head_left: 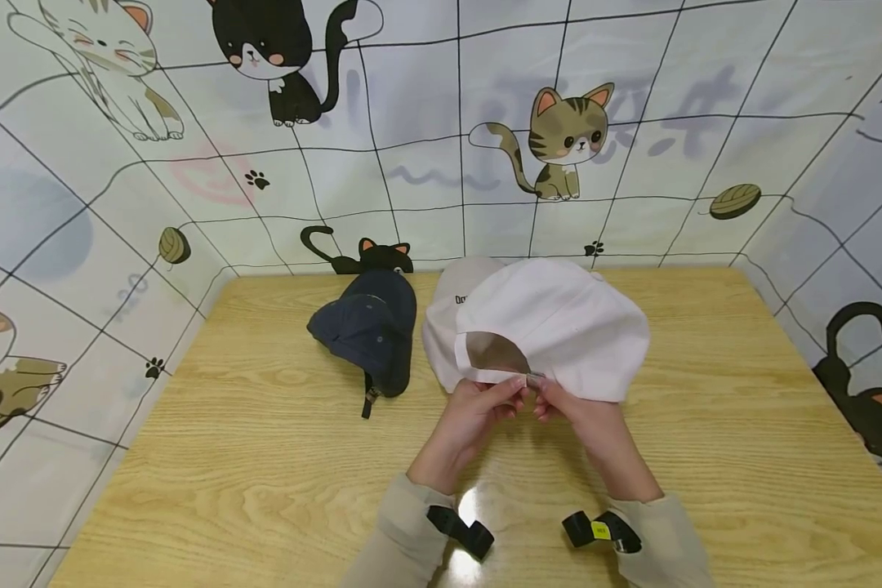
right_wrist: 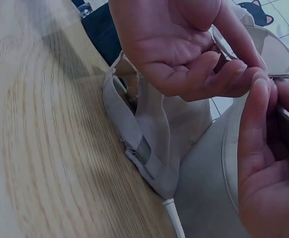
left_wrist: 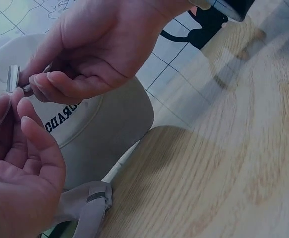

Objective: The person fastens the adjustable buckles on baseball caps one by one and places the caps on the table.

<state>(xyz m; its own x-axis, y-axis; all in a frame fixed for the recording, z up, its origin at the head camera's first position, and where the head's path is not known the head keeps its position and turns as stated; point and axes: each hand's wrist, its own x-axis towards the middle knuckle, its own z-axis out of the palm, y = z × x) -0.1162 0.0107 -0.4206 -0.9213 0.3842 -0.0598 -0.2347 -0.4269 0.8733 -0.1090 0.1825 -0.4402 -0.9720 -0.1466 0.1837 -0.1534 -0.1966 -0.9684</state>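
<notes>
Both hands hold a white cap [head_left: 559, 327] by its back closure, with the arched opening facing me. My left hand [head_left: 478, 412] pinches the strap [head_left: 488, 376] from the left. From the right, my right hand [head_left: 573, 412] pinches it beside the small metal buckle [head_left: 535, 379]. The fingertips of both hands nearly meet there, and the wrist views show the buckle [left_wrist: 13, 78] standing up between them. Behind the white cap sits a beige cap [head_left: 441, 314] with dark lettering, partly hidden. Its own strap has a metal clasp [right_wrist: 143, 149].
A navy cap [head_left: 371, 327] lies left of the beige cap on the wooden table [head_left: 250, 474], its strap end hanging toward me. Walls covered in cat-print sheeting [head_left: 412, 180] rise at the back and both sides. Each wrist wears a black strap band [head_left: 459, 531].
</notes>
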